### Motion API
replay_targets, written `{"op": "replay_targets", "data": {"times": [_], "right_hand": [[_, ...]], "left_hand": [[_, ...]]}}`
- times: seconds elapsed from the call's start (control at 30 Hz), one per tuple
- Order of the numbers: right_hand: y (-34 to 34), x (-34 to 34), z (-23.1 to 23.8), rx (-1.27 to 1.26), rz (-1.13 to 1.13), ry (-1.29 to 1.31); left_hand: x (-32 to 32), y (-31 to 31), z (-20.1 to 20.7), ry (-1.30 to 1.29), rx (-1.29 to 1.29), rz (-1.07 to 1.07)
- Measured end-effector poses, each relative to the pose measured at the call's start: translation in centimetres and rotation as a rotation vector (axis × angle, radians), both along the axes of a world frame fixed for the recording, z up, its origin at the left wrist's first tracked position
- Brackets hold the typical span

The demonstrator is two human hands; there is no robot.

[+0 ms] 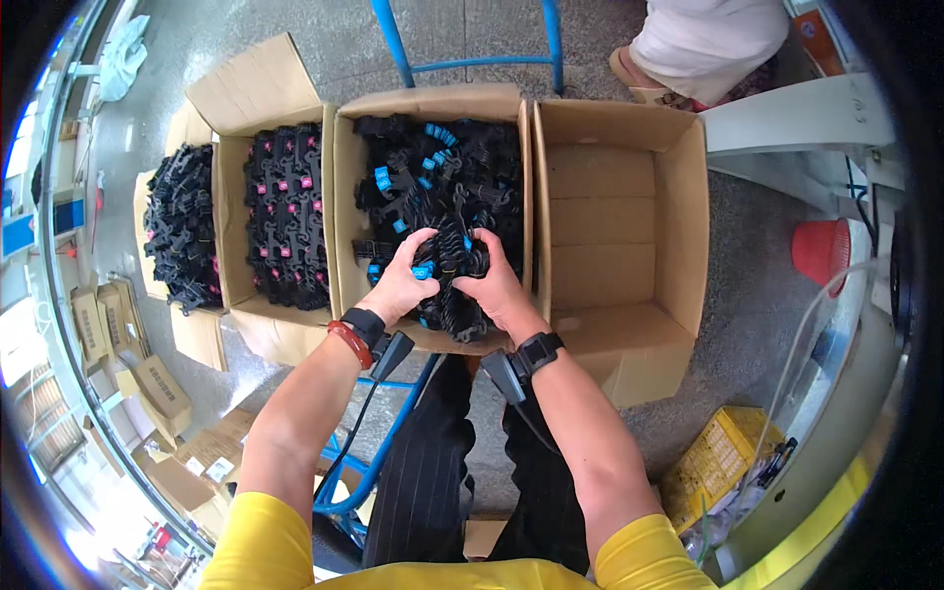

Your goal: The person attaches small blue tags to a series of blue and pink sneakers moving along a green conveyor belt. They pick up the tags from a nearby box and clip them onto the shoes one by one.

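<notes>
Both of my hands reach into an open cardboard box (428, 101) filled with black plastic pieces that look like hangers (492, 157), many with small blue tabs. My left hand (401, 282) curls around the left side of a tight stacked bundle of hangers (452, 244), thumb toward the middle, next to a blue tab (423, 270). On the bundle's other side, my right hand (500, 285) grips with bent fingers, its thumb facing the left one. The undersides of the bundle and some fingertips are hidden.
To the left stand a box of black hangers with pink tabs (285, 197) and another heaped pile (182, 231). An open box (602, 216) adjoins on the right. Blue metal frames (482, 64), a red basket (818, 251), a yellow crate (713, 457) and another person's leg (703, 44) surround them.
</notes>
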State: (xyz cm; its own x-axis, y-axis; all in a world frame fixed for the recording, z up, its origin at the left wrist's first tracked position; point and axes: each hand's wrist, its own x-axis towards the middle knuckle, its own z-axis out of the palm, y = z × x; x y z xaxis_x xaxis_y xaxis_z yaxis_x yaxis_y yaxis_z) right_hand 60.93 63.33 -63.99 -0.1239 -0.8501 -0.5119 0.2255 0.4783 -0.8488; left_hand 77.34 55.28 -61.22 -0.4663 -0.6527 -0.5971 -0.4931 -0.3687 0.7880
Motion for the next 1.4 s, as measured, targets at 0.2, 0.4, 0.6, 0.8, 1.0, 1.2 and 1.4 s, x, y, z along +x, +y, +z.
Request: {"op": "replay_targets", "data": {"times": [0.2, 0.4, 0.6, 0.8, 1.0, 1.2, 1.4], "right_hand": [[-1.9, 0.7, 11.5, -0.136, -0.044, 0.010], [-0.5, 0.1, 28.0, -0.297, -0.143, 0.050], [12.1, -1.6, 45.9, -0.246, -0.253, 0.227], [29.9, -3.7, 59.8, -0.019, -0.585, 0.454], [42.7, -7.5, 63.4, 0.095, -0.989, 0.402], [47.6, -15.0, 54.1, -0.131, -1.285, -0.070], [50.4, -18.2, 49.6, -0.161, -1.214, -0.343]], "left_hand": [[0.2, -1.6, 12.3, -0.012, -0.105, -0.014], [-1.2, -0.5, 30.1, 0.000, -0.220, -0.041], [-3.5, 9.6, 46.1, 0.130, -0.119, -0.195], [-10.7, 21.7, 55.2, 0.295, 0.027, -0.652], [-20.7, 32.7, 56.0, 0.522, -0.240, -1.058], [-33.8, 36.5, 51.9, 0.273, 0.074, -1.190], [-39.8, 35.7, 50.7, -0.097, 0.083, -1.365]]}}
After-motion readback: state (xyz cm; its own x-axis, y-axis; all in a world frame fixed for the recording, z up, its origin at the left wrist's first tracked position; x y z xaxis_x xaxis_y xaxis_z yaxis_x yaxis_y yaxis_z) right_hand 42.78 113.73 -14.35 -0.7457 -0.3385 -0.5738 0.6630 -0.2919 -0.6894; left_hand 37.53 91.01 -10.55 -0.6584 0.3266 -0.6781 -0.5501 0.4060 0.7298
